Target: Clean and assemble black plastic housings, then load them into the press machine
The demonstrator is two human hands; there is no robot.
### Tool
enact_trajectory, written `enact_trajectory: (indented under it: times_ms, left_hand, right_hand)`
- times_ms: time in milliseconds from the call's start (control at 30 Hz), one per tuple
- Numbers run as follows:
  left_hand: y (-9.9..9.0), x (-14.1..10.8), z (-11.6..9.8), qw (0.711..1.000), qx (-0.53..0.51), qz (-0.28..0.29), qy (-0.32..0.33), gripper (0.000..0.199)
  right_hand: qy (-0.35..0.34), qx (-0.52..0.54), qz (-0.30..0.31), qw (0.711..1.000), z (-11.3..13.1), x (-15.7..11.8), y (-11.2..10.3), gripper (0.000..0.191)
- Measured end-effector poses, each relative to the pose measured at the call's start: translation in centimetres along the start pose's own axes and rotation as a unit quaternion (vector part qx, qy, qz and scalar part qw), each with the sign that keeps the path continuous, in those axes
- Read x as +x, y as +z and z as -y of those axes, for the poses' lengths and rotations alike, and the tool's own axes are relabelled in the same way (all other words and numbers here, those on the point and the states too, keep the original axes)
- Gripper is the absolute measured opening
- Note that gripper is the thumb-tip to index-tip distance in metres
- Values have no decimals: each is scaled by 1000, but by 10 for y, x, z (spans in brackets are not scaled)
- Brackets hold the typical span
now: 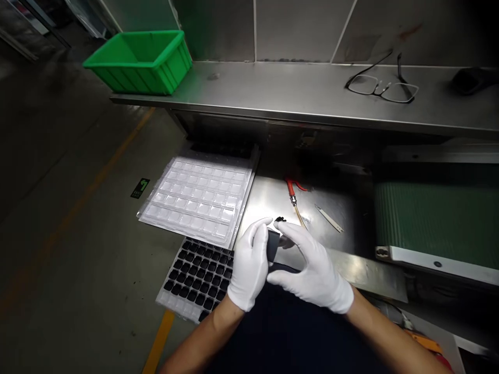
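Observation:
My left hand (248, 267), in a white glove, is closed around a small dark rectangular piece (273, 245). Much of the piece is hidden behind the fingers. My right hand (314, 267), gloved too, curves beside it with thumb and fingers wide apart and nothing visible between them. Just beyond the right fingertips lie small black bits (280, 220), too small to name. Below and left of my left hand is a tray of black square parts (198, 275), partly covered by my left arm. A stack of clear plastic trays (198, 195) lies above it.
A red-handled air gun (290, 188) with a hose and tweezers (329, 218) lie on the metal bench. A green conveyor belt (440, 218) runs at the right. On the shelf (273, 93) stand a green bin (144, 62) and eyeglasses (382, 89).

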State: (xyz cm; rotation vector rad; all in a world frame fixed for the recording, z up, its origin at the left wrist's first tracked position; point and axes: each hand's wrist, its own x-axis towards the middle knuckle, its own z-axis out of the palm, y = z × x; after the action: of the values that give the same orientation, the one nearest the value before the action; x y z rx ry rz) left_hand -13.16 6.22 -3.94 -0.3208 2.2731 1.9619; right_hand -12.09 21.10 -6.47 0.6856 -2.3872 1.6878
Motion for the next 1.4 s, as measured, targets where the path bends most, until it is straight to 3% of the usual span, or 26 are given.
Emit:
enact_trajectory:
  times_ms: [233,567,733,933,1167,1400]
  left_hand:
    - [18,-24,-11,999,7,30,24,44]
    - [42,-50,-13,999,-11,29,33,60]
    - [46,-59,-13,999,0,45,6,62]
    - [48,-66,-12,996,3,83,18,56]
    - [56,-70,1,997,33,67,33,47]
    - [59,-68,1,999,23,1,30,51]
  right_hand:
    - [9,-5,-68,998,1,-26,-11,61]
    - [-7,19,-152,988,13,-55,-19,72]
    - [25,33,-153,987,17,-65,-25,70]
    - [48,37,-149,987,18,-72,-31,62]
    - [120,96,-142,978,15,-76,-32,46]
    - [41,51,-104,992,8,-78,-32,65]
